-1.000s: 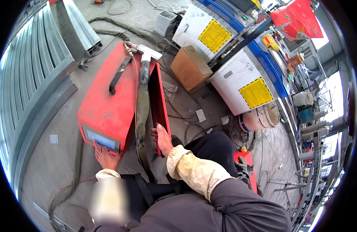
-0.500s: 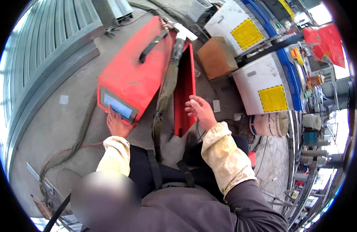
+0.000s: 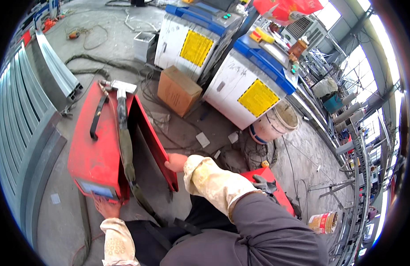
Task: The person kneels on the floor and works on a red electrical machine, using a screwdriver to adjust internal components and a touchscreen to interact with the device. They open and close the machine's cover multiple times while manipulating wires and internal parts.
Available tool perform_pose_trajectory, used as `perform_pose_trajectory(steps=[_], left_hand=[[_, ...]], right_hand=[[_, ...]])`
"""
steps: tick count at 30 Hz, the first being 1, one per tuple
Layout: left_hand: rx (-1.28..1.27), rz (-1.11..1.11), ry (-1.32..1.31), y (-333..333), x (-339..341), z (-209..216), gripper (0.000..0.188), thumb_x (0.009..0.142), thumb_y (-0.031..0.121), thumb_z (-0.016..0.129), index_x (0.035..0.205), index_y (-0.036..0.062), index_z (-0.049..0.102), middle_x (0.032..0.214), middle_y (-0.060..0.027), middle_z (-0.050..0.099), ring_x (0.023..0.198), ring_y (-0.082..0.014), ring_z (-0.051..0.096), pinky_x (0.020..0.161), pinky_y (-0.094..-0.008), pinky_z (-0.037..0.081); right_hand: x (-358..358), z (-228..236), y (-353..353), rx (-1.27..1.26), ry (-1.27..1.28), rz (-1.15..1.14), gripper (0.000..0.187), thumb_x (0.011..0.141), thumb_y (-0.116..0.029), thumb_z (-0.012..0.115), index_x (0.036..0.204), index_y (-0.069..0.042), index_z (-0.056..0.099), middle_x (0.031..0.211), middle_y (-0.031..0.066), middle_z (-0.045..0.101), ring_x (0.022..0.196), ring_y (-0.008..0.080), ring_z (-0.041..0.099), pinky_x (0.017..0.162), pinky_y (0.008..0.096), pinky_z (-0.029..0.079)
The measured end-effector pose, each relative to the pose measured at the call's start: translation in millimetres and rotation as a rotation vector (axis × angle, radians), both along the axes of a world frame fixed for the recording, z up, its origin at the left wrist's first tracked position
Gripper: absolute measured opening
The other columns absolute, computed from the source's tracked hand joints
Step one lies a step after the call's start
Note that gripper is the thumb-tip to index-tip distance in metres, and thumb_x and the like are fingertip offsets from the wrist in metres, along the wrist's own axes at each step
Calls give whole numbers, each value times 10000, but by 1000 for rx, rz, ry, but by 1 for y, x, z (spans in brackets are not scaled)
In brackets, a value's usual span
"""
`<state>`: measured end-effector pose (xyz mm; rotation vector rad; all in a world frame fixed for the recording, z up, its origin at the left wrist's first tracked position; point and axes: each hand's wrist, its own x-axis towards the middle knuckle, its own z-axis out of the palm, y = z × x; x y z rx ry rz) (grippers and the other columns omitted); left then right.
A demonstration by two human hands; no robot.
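Observation:
A red metal machine box with a black top handle and a dirty shoulder strap stands on the concrete floor. Its red side panel hangs open to the right. My right hand grips the lower edge of that panel, fingers partly hidden behind it. My left hand presses against the box's near bottom corner, under the small display face. Both wrists wear pale fabric sleeve covers.
Two white cabinets with blue tops and yellow labels stand behind, a cardboard box in front of them. A white bucket, corrugated metal sheets at left, loose cables, a second red box and a tin can lie around.
The view swung, so the red box now sits lower left. My right hand dropped from the panel's upper part to its lower edge. My left hand stays at the box's near corner.

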<state>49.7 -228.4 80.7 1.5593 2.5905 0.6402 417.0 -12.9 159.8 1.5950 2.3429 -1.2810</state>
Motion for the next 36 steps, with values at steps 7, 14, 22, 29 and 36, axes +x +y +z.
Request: perform_pose_trajectory(steps=[7,14,22,29,36], left_hand=[[-19,21,0,1,-2,2,1019,503,570,915,1201,-93,581,1625,-254,294,1450,-449,356,1160,-552,325],[-30,-65,138,12,2,3,880,597,584,872,1148,-53,621,1576,-311,351,1415,-474,407,1093,-567,413],[-77,-154,173,2,-14,-9,1001,584,453,957,1325,-97,568,1552,-324,370,1449,-478,353,1179,-521,357],[-66,-209,88,6,-3,-6,675,663,439,938,944,-43,558,1536,-359,352,1446,-489,341,1160,-543,336],[-125,-179,154,8,-13,-1,729,678,498,919,927,-93,573,1495,-388,382,1428,-503,357,1140,-559,365]], right_hand=[[40,48,17,55,-158,-75,429,885,-255,543,1259,-96,680,1172,242,703,1137,405,661,995,489,508],[77,44,43,246,-280,-35,334,851,-271,617,1128,-133,743,1075,195,731,1016,392,694,907,496,549],[136,67,17,-174,443,-322,468,997,-441,627,1154,-6,699,979,76,715,946,150,650,859,326,528],[341,88,-101,420,-111,-783,431,911,-302,707,1202,16,683,915,183,739,844,281,727,783,382,561],[285,95,-172,290,-101,-455,473,876,-341,723,1238,-39,682,1056,174,738,1007,342,701,932,415,520]])
